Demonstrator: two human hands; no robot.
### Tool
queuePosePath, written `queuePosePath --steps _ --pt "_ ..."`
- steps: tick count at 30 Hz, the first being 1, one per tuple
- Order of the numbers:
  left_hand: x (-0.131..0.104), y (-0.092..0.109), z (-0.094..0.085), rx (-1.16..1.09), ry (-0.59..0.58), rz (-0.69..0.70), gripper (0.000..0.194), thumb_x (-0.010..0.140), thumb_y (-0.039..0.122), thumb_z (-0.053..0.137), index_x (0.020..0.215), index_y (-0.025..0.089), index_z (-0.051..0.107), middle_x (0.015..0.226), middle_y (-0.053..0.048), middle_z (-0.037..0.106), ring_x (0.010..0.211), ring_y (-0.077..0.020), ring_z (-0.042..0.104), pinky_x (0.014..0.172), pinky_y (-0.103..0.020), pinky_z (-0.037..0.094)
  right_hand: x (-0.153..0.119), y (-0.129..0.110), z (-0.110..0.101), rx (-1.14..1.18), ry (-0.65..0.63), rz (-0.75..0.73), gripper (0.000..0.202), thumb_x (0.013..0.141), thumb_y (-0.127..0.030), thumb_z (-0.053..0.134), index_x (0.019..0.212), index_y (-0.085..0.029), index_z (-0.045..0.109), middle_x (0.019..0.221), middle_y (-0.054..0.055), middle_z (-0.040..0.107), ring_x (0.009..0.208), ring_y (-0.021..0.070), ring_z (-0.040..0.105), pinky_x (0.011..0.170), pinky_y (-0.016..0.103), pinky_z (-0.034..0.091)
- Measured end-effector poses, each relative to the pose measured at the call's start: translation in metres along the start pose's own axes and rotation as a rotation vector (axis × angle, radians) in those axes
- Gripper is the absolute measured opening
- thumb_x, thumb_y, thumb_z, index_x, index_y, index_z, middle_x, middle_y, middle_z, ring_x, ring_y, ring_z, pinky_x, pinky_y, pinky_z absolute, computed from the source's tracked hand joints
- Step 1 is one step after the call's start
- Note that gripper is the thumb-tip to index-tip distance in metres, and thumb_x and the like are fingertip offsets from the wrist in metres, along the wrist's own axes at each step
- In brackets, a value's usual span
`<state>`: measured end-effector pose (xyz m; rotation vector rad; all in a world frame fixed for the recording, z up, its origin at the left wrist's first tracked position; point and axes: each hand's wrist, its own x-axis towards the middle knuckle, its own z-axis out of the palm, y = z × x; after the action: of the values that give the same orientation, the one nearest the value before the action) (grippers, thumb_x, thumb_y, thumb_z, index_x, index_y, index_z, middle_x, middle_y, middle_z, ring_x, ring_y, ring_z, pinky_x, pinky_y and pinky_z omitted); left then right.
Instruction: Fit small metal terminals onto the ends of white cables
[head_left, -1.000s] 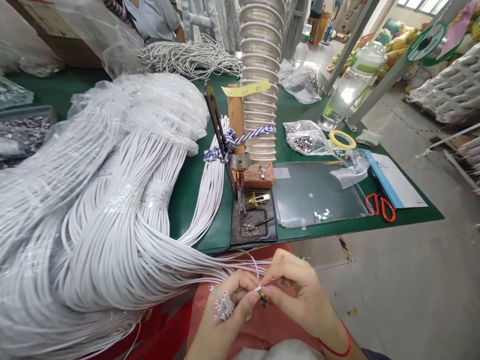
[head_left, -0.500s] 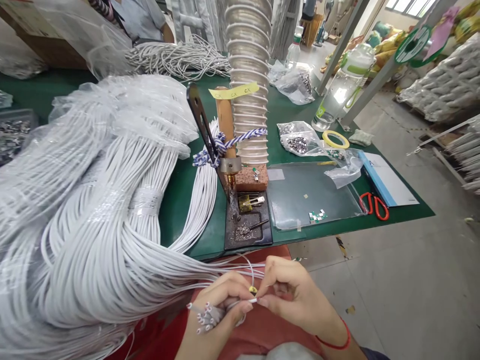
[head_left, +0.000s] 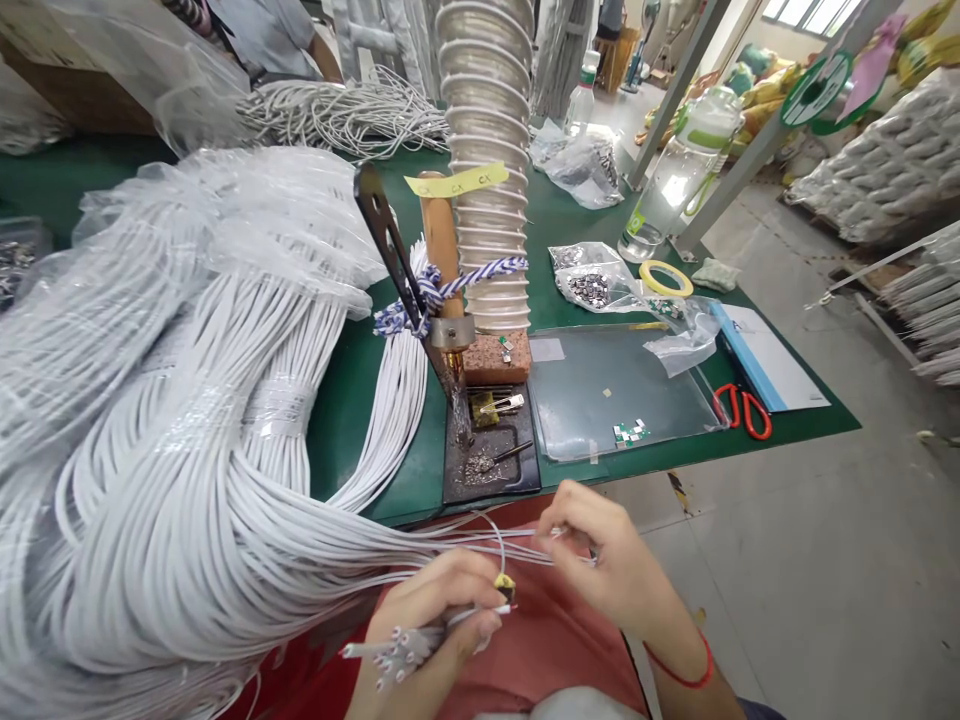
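Observation:
My left hand [head_left: 442, 610] is closed round a bunch of white cables whose cut ends [head_left: 401, 650] stick out on its left side. Between its thumb and index finger lies one cable with a reddish tip, beside a small yellow and black piece [head_left: 505, 588]. My right hand [head_left: 592, 545] is up and to the right, its thumb and index finger close together at the ends of other white cables that run from the big bundle [head_left: 187, 500]. What is between those fingertips is too small to tell.
A soldering iron [head_left: 452, 350] hangs upright over a black tray [head_left: 525, 478], with a brick [head_left: 495, 360] behind. Right of it lie a clear mat [head_left: 577, 400], small green boards [head_left: 630, 433] and red scissors [head_left: 742, 410]. A ribbed hose [head_left: 491, 200] rises behind.
My right hand has left the cable tip at my left hand and moved up and right to the other cables. My left hand has stayed nearly in place, still holding the bunch.

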<state>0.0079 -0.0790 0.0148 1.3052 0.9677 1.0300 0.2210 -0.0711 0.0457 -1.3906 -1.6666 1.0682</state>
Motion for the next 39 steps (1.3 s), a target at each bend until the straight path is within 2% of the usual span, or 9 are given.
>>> queuePosePath --steps 5,9,12,17,23,27,32,35,39 --pt "0.002 -0.008 -0.003 -0.035 -0.027 -0.041 0.011 0.082 0.019 0.074 0.081 0.028 0.08 0.089 -0.001 0.073 0.053 -0.0094 0.06 0.049 -0.017 0.049 0.019 0.029 -0.057 -0.466 0.38 0.119 0.01 0.09 -0.022 0.054 0.084 -0.019 0.062 0.083 0.004 0.059 0.076 0.0219 0.058 0.069 0.032 0.042" --pt "0.007 -0.011 -0.002 -0.011 -0.099 0.022 0.017 0.079 0.013 0.075 0.083 0.028 0.08 0.088 -0.003 0.074 0.065 -0.0134 0.067 0.056 -0.017 0.053 0.034 0.045 -0.088 -0.67 0.308 0.303 0.012 0.086 -0.029 0.06 0.078 -0.02 0.061 0.083 0.007 0.063 0.084 0.029 0.059 0.073 0.037 0.043" --pt "0.007 -0.011 0.002 -0.08 -0.046 -0.046 0.012 0.078 0.017 0.076 0.08 0.028 0.08 0.088 -0.003 0.072 0.073 -0.0153 0.069 0.059 -0.017 0.053 0.04 0.045 -0.093 -0.683 0.266 0.313 0.012 0.084 -0.028 0.061 0.075 -0.022 0.059 0.081 0.008 0.065 0.084 0.0299 0.058 0.071 0.037 0.042" --pt "0.005 -0.011 0.005 -0.172 -0.026 -0.171 0.003 0.077 0.025 0.079 0.074 0.025 0.079 0.085 -0.002 0.069 0.057 -0.0091 0.056 0.051 -0.016 0.047 0.042 0.042 -0.089 -0.683 0.252 0.31 0.014 0.084 -0.026 0.057 0.07 -0.023 0.056 0.077 0.007 0.065 0.08 0.0289 0.058 0.068 0.037 0.041" --pt "0.004 -0.01 0.008 -0.138 0.079 -0.227 0.016 0.078 0.036 0.078 0.071 0.022 0.078 0.086 -0.004 0.068 0.055 -0.0102 0.053 0.048 -0.019 0.046 0.04 0.043 -0.088 -0.668 0.327 0.265 0.013 0.085 -0.027 0.052 0.073 -0.023 0.054 0.079 0.007 0.065 0.082 0.0286 0.057 0.071 0.037 0.042" --pt "0.007 -0.011 0.003 -0.015 0.047 -0.119 0.014 0.083 0.031 0.072 0.074 0.023 0.08 0.086 -0.005 0.071 0.07 -0.0171 0.064 0.059 -0.022 0.053 0.032 0.025 -0.072 -0.365 0.35 0.219 0.012 0.092 -0.032 0.05 0.085 -0.023 0.052 0.08 0.005 0.065 0.076 0.0236 0.061 0.068 0.034 0.046" --pt "0.013 -0.005 -0.003 0.102 0.058 -0.014 0.014 0.086 0.021 0.068 0.076 0.025 0.078 0.087 -0.003 0.074 0.08 -0.0193 0.068 0.074 -0.025 0.054 0.018 -0.005 -0.018 0.187 0.072 0.121 0.012 0.087 -0.026 0.064 0.079 -0.021 0.057 0.074 0.001 0.06 0.065 0.0167 0.054 0.059 0.027 0.043" --pt "0.014 0.001 -0.002 0.089 0.103 -0.004 0.015 0.087 0.02 0.067 0.076 0.024 0.075 0.084 -0.002 0.073 0.078 -0.0182 0.068 0.071 -0.023 0.053 0.013 -0.012 0.011 0.306 0.004 0.097 0.008 0.087 -0.023 0.065 0.081 -0.02 0.061 0.078 0.002 0.061 0.066 0.0155 0.051 0.058 0.027 0.041" --pt "0.013 0.004 0.001 0.082 0.146 -0.018 0.013 0.086 0.02 0.067 0.075 0.022 0.073 0.085 -0.003 0.072 0.074 -0.018 0.068 0.071 -0.025 0.054 0.007 -0.009 0.035 0.25 0.075 0.116 0.003 0.086 -0.019 0.064 0.083 -0.019 0.064 0.072 0.0 0.061 0.057 0.0126 0.045 0.052 0.025 0.038"
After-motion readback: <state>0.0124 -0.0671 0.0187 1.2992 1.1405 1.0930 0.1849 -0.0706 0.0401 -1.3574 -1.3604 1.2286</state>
